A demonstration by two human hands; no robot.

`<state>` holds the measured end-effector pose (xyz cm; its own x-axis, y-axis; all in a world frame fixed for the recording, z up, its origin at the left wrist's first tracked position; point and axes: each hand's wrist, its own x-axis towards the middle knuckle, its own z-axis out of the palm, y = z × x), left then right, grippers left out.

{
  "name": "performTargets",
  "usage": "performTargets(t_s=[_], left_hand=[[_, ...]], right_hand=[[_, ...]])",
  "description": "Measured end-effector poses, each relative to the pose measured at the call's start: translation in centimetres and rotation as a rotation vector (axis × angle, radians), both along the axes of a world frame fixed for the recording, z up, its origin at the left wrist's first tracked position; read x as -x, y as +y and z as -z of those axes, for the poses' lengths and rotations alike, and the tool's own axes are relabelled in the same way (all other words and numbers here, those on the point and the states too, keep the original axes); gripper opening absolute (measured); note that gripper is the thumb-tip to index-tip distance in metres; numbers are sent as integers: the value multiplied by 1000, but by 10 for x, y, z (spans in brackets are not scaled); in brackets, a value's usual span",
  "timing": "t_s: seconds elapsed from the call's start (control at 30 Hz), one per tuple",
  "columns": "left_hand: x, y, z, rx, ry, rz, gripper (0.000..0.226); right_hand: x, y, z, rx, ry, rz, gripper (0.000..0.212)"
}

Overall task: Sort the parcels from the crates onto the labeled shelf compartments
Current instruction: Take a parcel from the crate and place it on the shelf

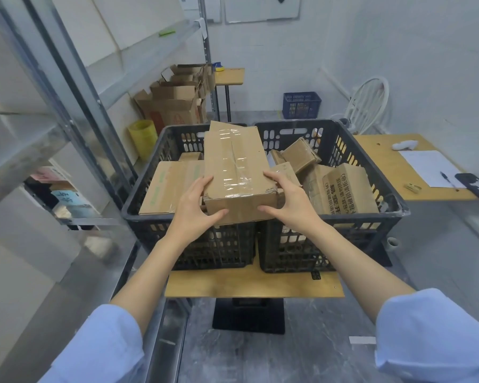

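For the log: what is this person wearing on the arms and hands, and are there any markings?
Both arms wear loose light-blue sleeves, the left sleeve and right sleeve ending near the elbows, so the forearms are bare. The left hand and right hand are bare too: no gloves, watch, rings or markings show.

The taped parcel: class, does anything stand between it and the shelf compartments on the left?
Nothing visible blocks it. The left hand and right hand grip the taped parcel, its near end above the left crate's rim. Only the shelf's metal upright stands beside the way to the labeled compartments.
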<state>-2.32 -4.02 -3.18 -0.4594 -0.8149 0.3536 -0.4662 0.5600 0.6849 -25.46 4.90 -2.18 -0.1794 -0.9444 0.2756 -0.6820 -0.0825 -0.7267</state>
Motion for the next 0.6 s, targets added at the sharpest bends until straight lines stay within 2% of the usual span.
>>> performTargets(t_s=[0.13,0.23,0.37,0.43,0.5,0.6], left_hand=[[-1,20,-6,-6,50,-3,82],[-3,40,-14,-22,78,-8,79],[-2,74,-29,-21,157,-11,51],[0,91,-37,-10,183,-18,47],[1,109,-42,-6,212,-25,57],[2,137,-47,-16,217,-38,85]], right_hand=[[-4,15,-4,12,-53,-37,77],[-8,32,-13,21,-135,-39,67],[-9,59,-26,58,-189,-53,50],[-7,74,-32,73,-197,-62,49],[-6,91,-37,77,-222,-74,59],[-3,114,-38,94,-222,-79,85]])
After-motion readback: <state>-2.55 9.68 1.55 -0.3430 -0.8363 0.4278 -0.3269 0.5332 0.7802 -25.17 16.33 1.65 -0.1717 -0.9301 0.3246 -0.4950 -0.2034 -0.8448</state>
